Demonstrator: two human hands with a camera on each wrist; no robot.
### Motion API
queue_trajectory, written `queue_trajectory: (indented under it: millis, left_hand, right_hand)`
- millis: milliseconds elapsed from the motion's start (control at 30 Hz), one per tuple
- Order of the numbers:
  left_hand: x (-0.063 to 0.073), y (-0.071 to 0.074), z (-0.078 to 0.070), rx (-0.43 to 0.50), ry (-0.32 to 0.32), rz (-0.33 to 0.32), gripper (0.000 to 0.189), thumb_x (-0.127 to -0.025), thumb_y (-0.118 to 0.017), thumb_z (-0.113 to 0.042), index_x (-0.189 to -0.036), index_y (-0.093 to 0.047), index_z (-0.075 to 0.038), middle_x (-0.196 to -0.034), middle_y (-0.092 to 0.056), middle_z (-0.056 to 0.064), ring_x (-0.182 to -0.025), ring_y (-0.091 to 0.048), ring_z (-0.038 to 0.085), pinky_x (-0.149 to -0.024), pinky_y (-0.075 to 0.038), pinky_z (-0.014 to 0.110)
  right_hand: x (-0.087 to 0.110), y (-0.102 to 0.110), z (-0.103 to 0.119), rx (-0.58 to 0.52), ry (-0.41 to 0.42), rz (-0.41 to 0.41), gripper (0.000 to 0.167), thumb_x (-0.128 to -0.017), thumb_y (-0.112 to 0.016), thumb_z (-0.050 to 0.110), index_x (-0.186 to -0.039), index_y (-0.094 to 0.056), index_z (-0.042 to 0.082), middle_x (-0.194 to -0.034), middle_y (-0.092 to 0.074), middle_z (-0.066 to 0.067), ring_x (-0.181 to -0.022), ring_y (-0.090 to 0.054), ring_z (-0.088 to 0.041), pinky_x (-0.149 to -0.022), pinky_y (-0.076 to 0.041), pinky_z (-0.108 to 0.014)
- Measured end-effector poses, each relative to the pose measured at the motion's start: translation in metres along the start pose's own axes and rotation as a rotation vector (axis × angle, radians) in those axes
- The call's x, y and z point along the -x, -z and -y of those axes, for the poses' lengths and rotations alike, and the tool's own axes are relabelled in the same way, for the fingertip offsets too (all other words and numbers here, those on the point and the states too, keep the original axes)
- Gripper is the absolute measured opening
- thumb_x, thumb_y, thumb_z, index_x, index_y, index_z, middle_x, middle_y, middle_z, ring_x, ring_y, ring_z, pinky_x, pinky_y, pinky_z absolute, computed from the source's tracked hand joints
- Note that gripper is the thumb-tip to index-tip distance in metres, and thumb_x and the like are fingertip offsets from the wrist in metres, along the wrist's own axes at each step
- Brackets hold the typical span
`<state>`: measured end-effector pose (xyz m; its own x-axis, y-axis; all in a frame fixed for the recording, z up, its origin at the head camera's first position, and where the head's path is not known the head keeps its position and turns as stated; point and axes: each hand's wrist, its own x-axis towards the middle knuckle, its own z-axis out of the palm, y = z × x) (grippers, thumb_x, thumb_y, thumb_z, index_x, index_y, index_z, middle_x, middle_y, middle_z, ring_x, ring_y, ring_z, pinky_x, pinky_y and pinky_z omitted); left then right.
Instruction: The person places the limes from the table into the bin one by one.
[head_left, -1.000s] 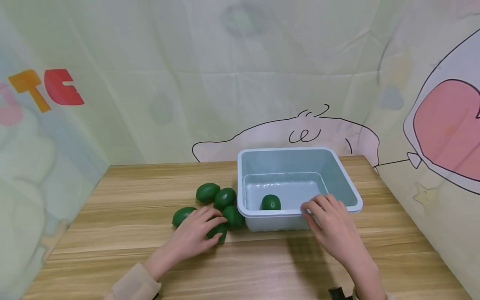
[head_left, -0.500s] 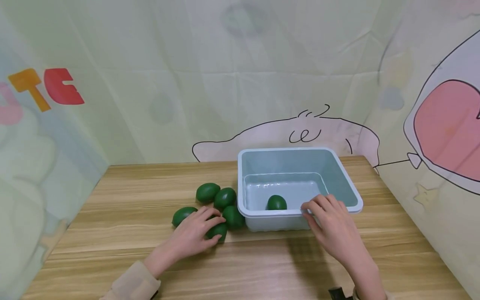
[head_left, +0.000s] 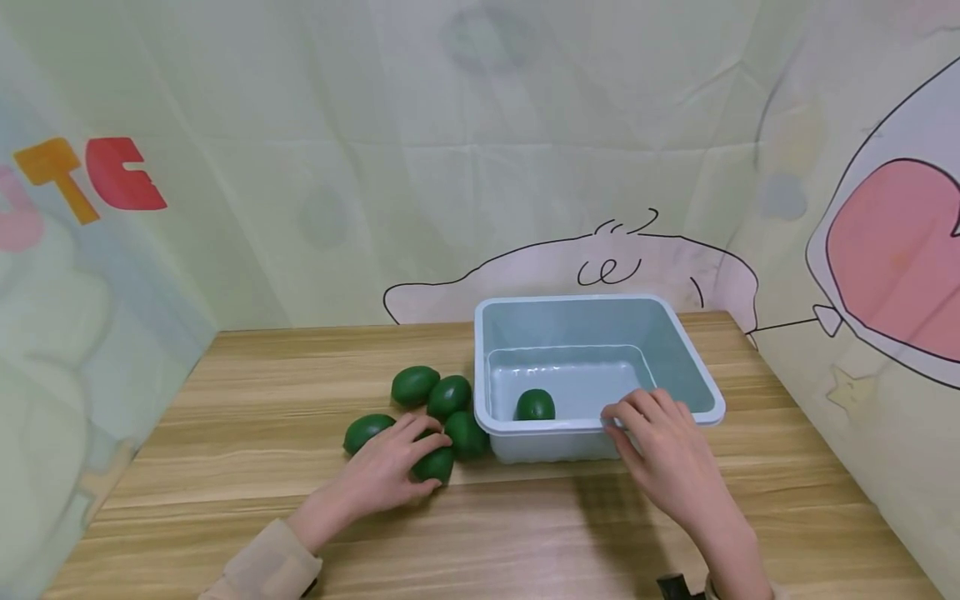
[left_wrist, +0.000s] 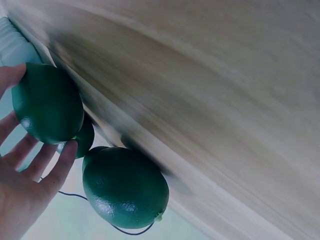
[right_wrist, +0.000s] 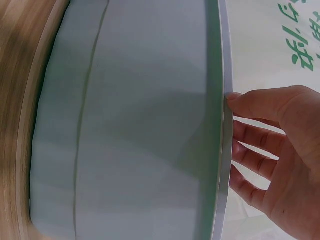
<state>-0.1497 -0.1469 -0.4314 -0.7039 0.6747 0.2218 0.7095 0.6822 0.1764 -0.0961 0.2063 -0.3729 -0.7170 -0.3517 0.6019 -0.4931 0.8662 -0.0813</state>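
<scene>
My left hand (head_left: 386,462) holds a lime (head_left: 435,467) on the table, thumb on its near side and fingers over the far side. In the left wrist view, the thumb and fingertips are round this dark green lime, with another lime (left_wrist: 125,187) close beside it. Several more limes lie about the hand, one lime (head_left: 467,435) right by the tub. My right hand (head_left: 667,454) pinches the front rim of the pale blue plastic tub (head_left: 525,428). The right wrist view has the thumb (right_wrist: 235,100) at the rim. Inside the tub sits a single lime (head_left: 536,405), its bottom hidden by the front wall.
The wooden table (head_left: 510,533) ends at the back against a printed cloth (head_left: 337,208) with cartoon drawings. The tub stands right of the table's middle, near the back edge. A black strap piece (head_left: 675,586) shows by the right wrist.
The lime in the tub rolled to the right, then back to the left. My left thumb has drawn in slightly against its lime. The right hand stays at the rim.
</scene>
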Motion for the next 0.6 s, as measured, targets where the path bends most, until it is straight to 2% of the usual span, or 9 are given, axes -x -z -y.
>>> queue_trajectory:
  millis: [400,600]
  left_hand:
    - [0.0035,-0.0002,0.0026,0.012,0.010,0.051,0.053,-0.074,-0.081,-0.031,-0.121,-0.061,-0.018,-0.124,-0.054,0.004,-0.117,-0.053,0.024,-0.092,-0.052,0.040]
    - [0.0057,0.0002,0.0026,0.034,0.027,0.100,0.054,-0.075,-0.079,-0.033,-0.124,-0.060,-0.019,-0.127,-0.054,0.005,-0.118,-0.052,0.024,-0.095,-0.050,0.043]
  right_hand:
    - [-0.0011,0.0010,0.0004,0.002,0.000,-0.001,0.012,-0.080,-0.072,0.012,-0.090,-0.067,0.016,-0.087,-0.060,0.003,-0.083,-0.050,-0.017,-0.069,-0.037,-0.032]
    - [-0.0014,0.0007,0.0013,0.015,-0.012,0.002,0.015,-0.078,-0.075,0.010,-0.090,-0.068,0.016,-0.087,-0.061,0.004,-0.083,-0.050,-0.017,-0.068,-0.037,-0.031]
